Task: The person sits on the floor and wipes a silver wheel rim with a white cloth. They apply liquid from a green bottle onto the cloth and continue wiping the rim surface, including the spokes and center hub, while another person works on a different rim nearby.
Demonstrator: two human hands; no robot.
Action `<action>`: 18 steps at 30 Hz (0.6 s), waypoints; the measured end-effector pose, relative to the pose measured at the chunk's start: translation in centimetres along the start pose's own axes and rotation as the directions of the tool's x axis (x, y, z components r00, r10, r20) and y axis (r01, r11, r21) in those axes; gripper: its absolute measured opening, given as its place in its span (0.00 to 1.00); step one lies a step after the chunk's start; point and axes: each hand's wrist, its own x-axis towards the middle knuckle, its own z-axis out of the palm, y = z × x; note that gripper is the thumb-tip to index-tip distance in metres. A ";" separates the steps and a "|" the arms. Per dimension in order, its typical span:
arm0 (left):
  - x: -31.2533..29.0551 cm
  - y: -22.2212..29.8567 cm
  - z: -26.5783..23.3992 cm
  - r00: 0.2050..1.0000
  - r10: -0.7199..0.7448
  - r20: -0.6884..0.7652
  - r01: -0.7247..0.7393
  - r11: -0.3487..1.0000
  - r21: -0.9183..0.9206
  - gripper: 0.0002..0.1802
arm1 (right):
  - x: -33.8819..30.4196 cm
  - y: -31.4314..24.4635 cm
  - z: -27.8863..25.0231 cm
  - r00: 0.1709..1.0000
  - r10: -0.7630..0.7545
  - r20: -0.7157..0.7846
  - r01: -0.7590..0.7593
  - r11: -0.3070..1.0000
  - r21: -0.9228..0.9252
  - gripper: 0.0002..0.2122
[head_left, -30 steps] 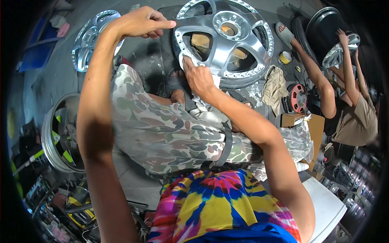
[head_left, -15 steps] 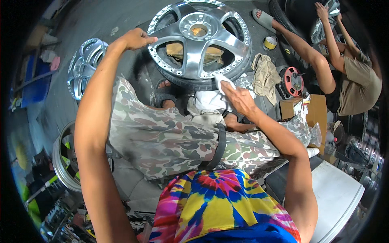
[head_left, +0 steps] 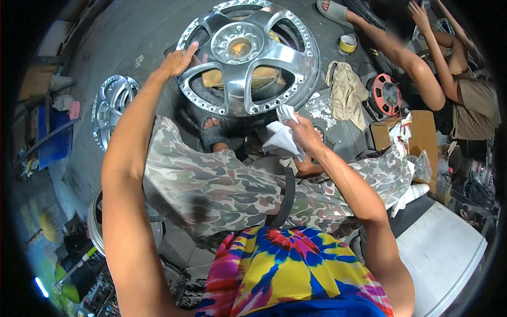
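A polished silver wheel rim (head_left: 238, 84) with wide spokes and a ring of small holes lies face up on a black tyre (head_left: 315, 68) before me. My left hand (head_left: 179, 61) grips its left edge, thumb laid over the face and the other fingers partly hidden. In my right hand (head_left: 306, 134) a crumpled white cloth (head_left: 282, 138) is bunched, its upper end against or very close to the rim's near edge; the rest hangs below. Through the spoke openings shows a tan block (head_left: 214, 79).
A second silver rim (head_left: 112, 108) stands at the left. Right of the wheel lie a beige cloth (head_left: 348, 92), a yellow tape roll (head_left: 347, 43) and a red reel (head_left: 384, 95). A cardboard box (head_left: 422, 137) and white panel (head_left: 441, 248) are nearer. Another person's leg (head_left: 388, 53) reaches in at far right.
The white cloth, earlier mostly lying in a heap below the wheel, is now lifted and hangs from my right hand. My left hand has moved slightly along the rim. The whole view has shifted somewhat.
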 end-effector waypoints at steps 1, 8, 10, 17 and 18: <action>0.0 1.1 -0.4 1.000 -0.011 0.028 0.012 1.000 -0.009 0.57 | -0.3 -0.6 0.1 0.998 0.049 0.039 -0.053 0.992 0.111 0.16; -0.5 1.5 0.6 0.998 -0.064 0.015 0.063 0.996 0.065 0.59 | 0.8 -1.9 -0.2 0.985 0.173 -0.005 -0.150 0.866 0.476 0.12; -1.6 0.5 1.7 0.992 -0.081 0.098 0.080 0.997 0.014 0.63 | 1.6 -3.4 -2.2 0.991 0.100 -0.091 -0.050 0.895 0.444 0.11; -6.2 7.9 6.8 0.892 0.097 0.442 0.175 0.826 -0.536 0.58 | 12.7 0.3 -11.8 0.836 -0.414 -0.359 0.399 0.909 -0.118 0.15; -6.5 7.8 7.4 0.886 0.116 0.449 0.178 0.809 -0.560 0.57 | 11.5 0.2 -10.6 0.761 -0.544 -0.353 0.421 0.828 -0.370 0.15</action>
